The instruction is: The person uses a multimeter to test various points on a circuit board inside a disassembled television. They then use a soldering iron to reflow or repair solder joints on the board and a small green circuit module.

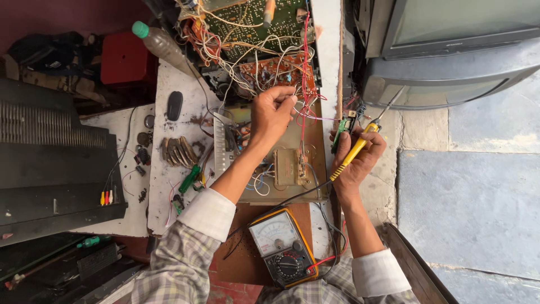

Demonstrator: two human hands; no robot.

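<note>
Head view: left hand (271, 112) pinches thin wires (301, 107) at the far circuit board (275, 70). Right hand (355, 157) grips a yellow soldering iron (351, 155) right of the chassis (289, 169). An analog multimeter (283, 247) lies near. A plastic bottle (160, 44), contents unclear, stands far left on the counter (180, 79).

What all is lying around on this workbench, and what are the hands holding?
circuit boards: several, green and brown, top centre, tangled in white and red wires
transformer: one, tan, on the chassis between the hands
meter: one, yellow-edged with a dial, bottom centre
bottle: one, clear with green cap, lying at the upper left
mouse: one, black, on the white board
screwdriver: one, green handle, beside the left forearm
television: one, grey, top right
casing: one, black, left
left hand: pinching the wires
right hand: holding a yellow tool and a small green board
</note>
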